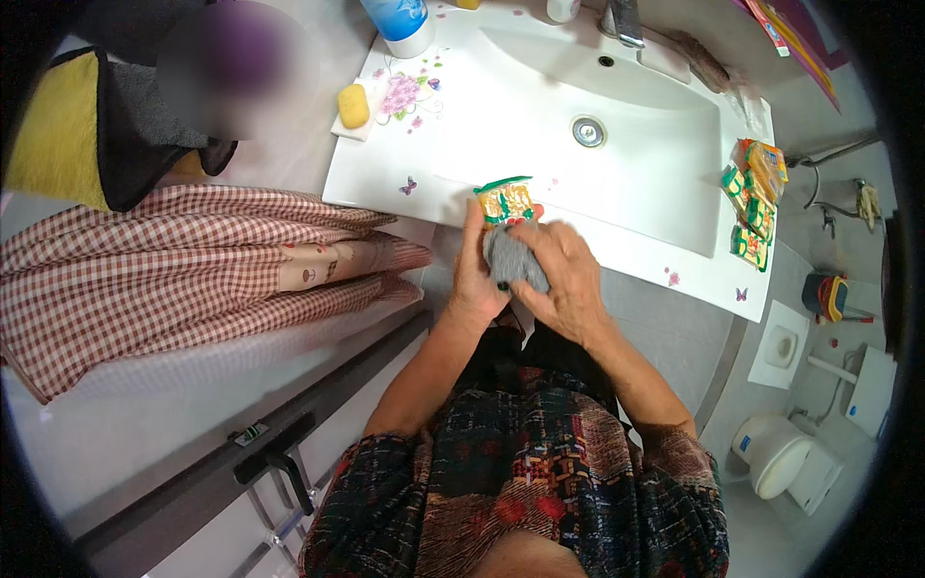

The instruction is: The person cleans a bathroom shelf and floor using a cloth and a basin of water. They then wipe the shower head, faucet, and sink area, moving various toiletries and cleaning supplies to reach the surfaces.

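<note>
At the front edge of the white washbasin (617,226), both my hands are close together. My left hand (474,275) is closed round a small packet (506,202) in yellow and green, its top standing up above the fingers. Pressed against the packet's lower part is a grey, bunched-up cloth or pad (515,258); its exact kind is unclear. The fingers of my right hand (567,279) are bent over this grey piece and grip it. My palms and the packet's lower end are partly hidden.
Several similar packets (750,231) lie on the basin's right rim. A yellow soap bar (354,106) and a blue-and-white container (400,24) stand to the left. The tap (624,24) is at the back. A checked cloth (193,279) hangs left; a toilet (776,458) is right.
</note>
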